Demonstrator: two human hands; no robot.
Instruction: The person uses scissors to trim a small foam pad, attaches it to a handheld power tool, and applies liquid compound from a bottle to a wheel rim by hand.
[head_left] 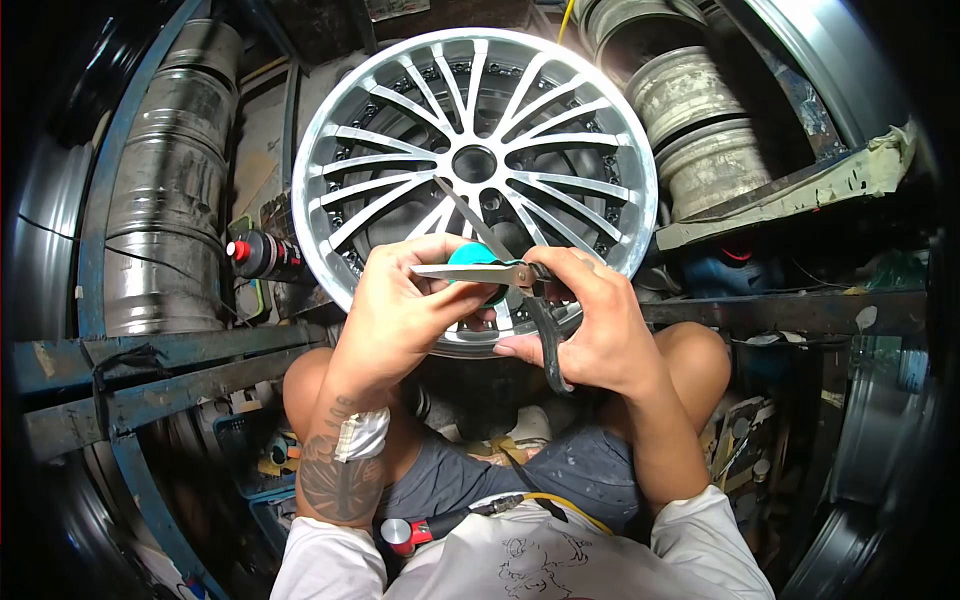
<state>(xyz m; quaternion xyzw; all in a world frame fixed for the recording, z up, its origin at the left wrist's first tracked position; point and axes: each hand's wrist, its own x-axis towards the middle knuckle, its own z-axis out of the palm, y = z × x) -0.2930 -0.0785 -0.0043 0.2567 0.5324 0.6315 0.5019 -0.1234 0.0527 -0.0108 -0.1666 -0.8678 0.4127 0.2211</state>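
Observation:
Over the lower part of a silver multi-spoke wheel rim (640,190), my right hand (605,325) grips the black handles of a pair of scissors (526,276). The blades are spread apart, one pointing left and one up toward the hub. My left hand (400,305) pinches a round teal object (474,254), partly hidden by its fingers and the lower blade. That blade passes across the teal object beside my left fingertips.
Stacked metal rims (165,190) stand on the left and more rims (700,130) at the upper right. A black bottle with a red cap (262,254) lies left of the wheel. A red and black tool (425,532) rests on my lap. Blue metal frames (200,358) flank my legs.

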